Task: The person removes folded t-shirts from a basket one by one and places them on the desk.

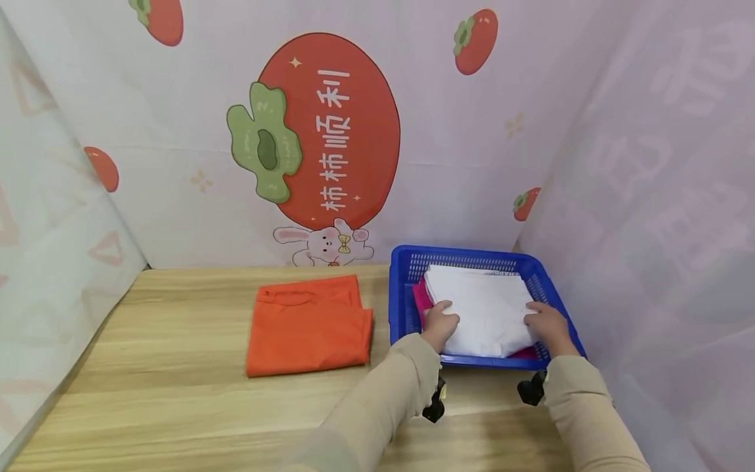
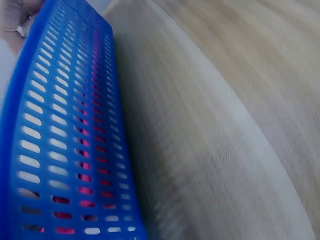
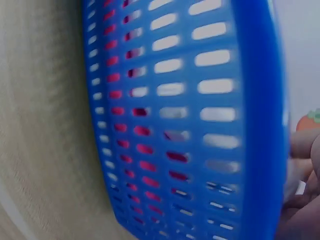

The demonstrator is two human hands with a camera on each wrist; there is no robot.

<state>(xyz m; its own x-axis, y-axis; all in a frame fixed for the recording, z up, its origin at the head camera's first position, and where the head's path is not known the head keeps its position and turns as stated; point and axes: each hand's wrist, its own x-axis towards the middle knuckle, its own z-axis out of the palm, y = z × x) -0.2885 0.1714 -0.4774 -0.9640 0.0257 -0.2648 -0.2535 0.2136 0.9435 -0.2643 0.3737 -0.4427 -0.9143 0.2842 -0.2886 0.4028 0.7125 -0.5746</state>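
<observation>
- Inside a blue perforated plastic basket (image 1: 398,288), over a bright pink cloth (image 1: 420,298): a neatly folded white cloth (image 1: 486,311) with small dark print near its far edge.
- Gripping its left side with the left hand (image 1: 438,326), fingers slightly bent and close together, lower fingertips hidden.
- Gripping its right side with the right hand (image 1: 550,327), fingers curled in against the fabric, ends partly hidden.
- Left of the basket, near but apart: a flat, folded orange garment (image 1: 309,328).
- Underneath: a light wood-grain table (image 1: 147,354).
- Behind: a pale persimmon-print backdrop (image 1: 436,131).
</observation>
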